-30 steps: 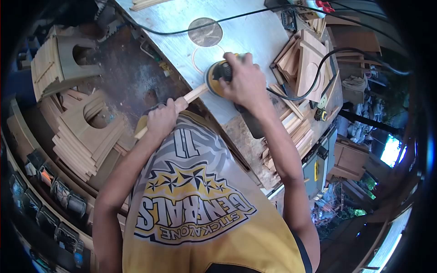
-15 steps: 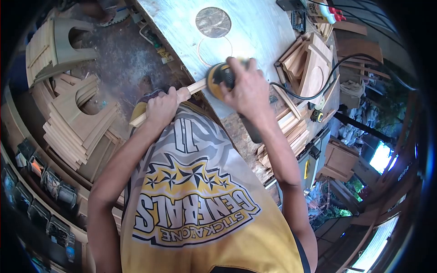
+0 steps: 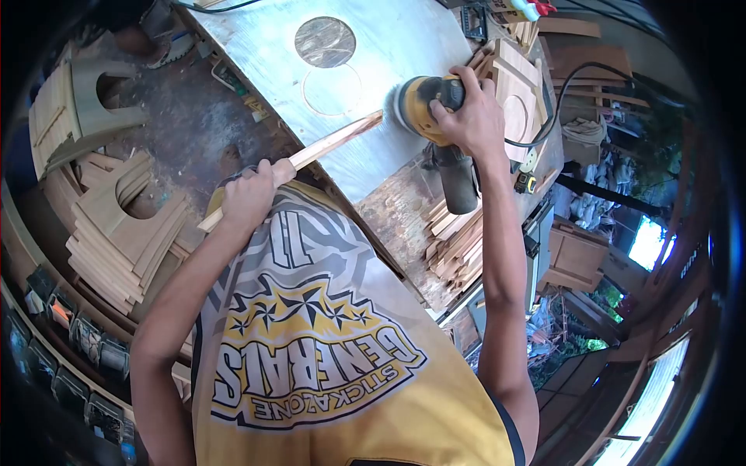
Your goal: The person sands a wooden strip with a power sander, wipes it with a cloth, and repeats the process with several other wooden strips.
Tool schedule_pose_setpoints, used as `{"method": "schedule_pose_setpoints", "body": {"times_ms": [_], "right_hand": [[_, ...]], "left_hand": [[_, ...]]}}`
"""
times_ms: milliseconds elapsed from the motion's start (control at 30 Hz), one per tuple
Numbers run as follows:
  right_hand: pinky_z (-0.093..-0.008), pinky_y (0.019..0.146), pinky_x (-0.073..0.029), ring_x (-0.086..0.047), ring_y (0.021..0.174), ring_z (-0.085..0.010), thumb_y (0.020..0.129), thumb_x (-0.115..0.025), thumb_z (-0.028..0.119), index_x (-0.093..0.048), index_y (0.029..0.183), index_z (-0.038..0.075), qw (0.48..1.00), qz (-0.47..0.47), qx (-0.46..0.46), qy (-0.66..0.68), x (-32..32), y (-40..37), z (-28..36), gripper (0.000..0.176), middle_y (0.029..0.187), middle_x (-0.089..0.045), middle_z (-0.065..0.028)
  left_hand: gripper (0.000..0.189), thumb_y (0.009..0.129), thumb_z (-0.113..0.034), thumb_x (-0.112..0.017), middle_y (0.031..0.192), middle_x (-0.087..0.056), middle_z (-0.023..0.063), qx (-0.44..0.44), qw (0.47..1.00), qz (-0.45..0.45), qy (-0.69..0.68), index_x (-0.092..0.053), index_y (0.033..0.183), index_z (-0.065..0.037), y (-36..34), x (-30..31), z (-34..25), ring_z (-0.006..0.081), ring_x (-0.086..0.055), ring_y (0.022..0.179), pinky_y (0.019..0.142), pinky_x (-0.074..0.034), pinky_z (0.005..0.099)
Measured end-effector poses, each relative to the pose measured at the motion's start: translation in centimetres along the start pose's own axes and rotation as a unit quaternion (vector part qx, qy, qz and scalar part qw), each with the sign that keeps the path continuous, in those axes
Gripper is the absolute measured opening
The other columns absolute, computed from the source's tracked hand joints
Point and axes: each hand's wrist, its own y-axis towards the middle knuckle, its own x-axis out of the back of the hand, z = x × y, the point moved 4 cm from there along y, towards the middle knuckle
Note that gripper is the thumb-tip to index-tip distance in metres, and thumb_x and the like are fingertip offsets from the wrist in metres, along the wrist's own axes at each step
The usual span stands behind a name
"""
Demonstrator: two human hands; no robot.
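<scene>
1. Sander [image 3: 426, 109] is above the right part of the pale board [image 3: 260, 54], which lies on the surface [image 3: 392, 229]. Right hand [image 3: 475, 120] is closed around the sander's top.
2. Left hand [image 3: 250, 190] is clamped on the wooden strip [image 3: 334, 144], just outside the near-left edge of the pale board; the strip's far end reaches over this board. The two hands are well apart.
3. The step in hand is, as it seems, the sanding of this strip. At this moment the pad [image 3: 402, 105] is turned toward the strip's end, but a small gap is between them.
4. For more sanding, the next move would call for bringing the pad flat against the strip, with a firm grip of the left hand.
5. Hidden are the strip's underside and its part inside the left hand. Whether the strip touches the pale board, one cannot tell. The pad's working face is hard to make out, and the pale board's far edge is cut off.
</scene>
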Motion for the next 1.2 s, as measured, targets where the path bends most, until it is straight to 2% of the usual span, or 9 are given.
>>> {"method": "schedule_pose_setpoints", "body": {"times_ms": [167,467,533,667,733,867,933,1033,1200], "right_hand": [[-0.0521,0.089,-0.057,-0.07,0.097,-0.0429,0.08,-0.079,0.038,-0.059,0.136,0.02,0.998,0.051,0.021,0.014,-2.5,-0.8,3.3,0.062,0.112,-0.061,-0.0228],[-0.0528,0.074,-0.06,-0.068,0.092,-0.0452,0.081,-0.079,0.025,-0.059,0.131,0.02,0.988,0.126,0.079,0.037,-3.0,-7.1,12.6,0.054,0.107,-0.056,-0.0249],[-0.0516,0.068,-0.061,-0.068,0.09,-0.0462,0.08,-0.079,0.022,-0.058,0.127,0.02,0.985,0.104,0.129,0.058,-3.3,-8.5,14.5,0.052,0.107,-0.055,-0.0251],[-0.0513,0.071,-0.061,-0.068,0.09,-0.0454,0.081,-0.078,0.024,-0.058,0.129,0.021,0.988,0.114,0.093,0.048,-3.7,-7.2,13.2,0.052,0.106,-0.055,-0.0253],[-0.0519,0.072,-0.06,-0.069,0.089,-0.044,0.081,-0.079,0.027,-0.058,0.133,0.02,0.994,0.098,0.051,0.018,-3.4,-5.2,10.4,0.056,0.108,-0.057,-0.0251],[-0.0531,0.073,-0.06,-0.069,0.088,-0.0437,0.081,-0.079,0.028,-0.059,0.135,0.018,0.996,0.079,0.042,0.02,-3.3,-4.7,8.7,0.059,0.11,-0.057,-0.0254],[-0.0533,0.072,-0.06,-0.069,0.088,-0.0444,0.081,-0.079,0.028,-0.059,0.134,0.019,0.994,0.087,0.058,0.028,-3.4,-5.7,10.4,0.057,0.109,-0.057,-0.0254],[-0.0533,0.071,-0.059,-0.068,0.089,-0.0472,0.081,-0.079,0.026,-0.058,0.133,0.02,0.99,0.086,0.092,0.057,-3.7,-7.6,12.0,0.057,0.108,-0.056,-0.0252],[-0.0552,0.074,-0.057,-0.066,0.09,-0.0495,0.079,-0.079,0.027,-0.056,0.135,0.023,0.991,0.073,0.076,0.085,-4.1,-4.7,9.2,0.06,0.112,-0.055,-0.0257]], "left_hand": [[0.012,0.098,-0.019,-0.057,0.085,-0.073,0.0207,0.002,1.0,-0.011,0.014,-0.054,0.102,-0.007,0.1,0.0,0.0,0.0361,-0.076,0.072,0.061,-0.062,0.0464],[0.012,0.097,-0.017,-0.057,0.083,-0.073,0.0208,-0.004,1.0,-0.004,0.002,-0.055,0.101,-0.005,0.7,-0.2,-0.4,0.0356,-0.076,0.073,0.062,-0.061,0.0457],[0.034,0.095,-0.031,-0.069,0.089,-0.073,0.0224,0.007,0.999,0.033,-0.02,-0.051,0.109,-0.006,1.2,-1.0,-0.2,0.0423,-0.075,0.078,0.067,-0.06,0.0527],[0.035,0.094,-0.031,-0.069,0.089,-0.072,0.0225,0.0,0.999,0.04,-0.01,-0.05,0.109,-0.006,1.0,-0.8,-0.6,0.0428,-0.075,0.078,0.067,-0.06,0.0531],[0.017,0.096,-0.018,-0.059,0.086,-0.074,0.0211,-0.008,1.0,0.024,-0.011,-0.053,0.104,-0.005,0.6,0.9,-1.3,0.0376,-0.076,0.076,0.068,-0.061,0.0486],[0.019,0.096,-0.019,-0.06,0.088,-0.074,0.0213,0.007,0.999,0.039,-0.009,-0.053,0.106,-0.005,1.4,-0.2,-0.8,0.0384,-0.076,0.079,0.071,-0.061,0.0494],[0.034,0.093,-0.03,-0.07,0.087,-0.072,0.0221,0.002,0.999,0.029,-0.029,-0.052,0.108,-0.005,2.0,-0.8,-0.7,0.0434,-0.074,0.08,0.069,-0.059,0.0541],[0.02,0.097,-0.02,-0.06,0.089,-0.073,0.0221,-0.001,0.999,0.028,-0.031,-0.054,0.107,-0.005,1.8,0.9,-1.6,0.0401,-0.076,0.082,0.072,-0.06,0.0514],[0.028,0.095,-0.031,-0.064,0.087,-0.073,0.0215,-0.075,0.995,0.009,-0.066,-0.055,0.105,-0.006,-0.3,1.2,1.1,0.0456,-0.071,0.076,0.07,-0.055,0.0588]]}}
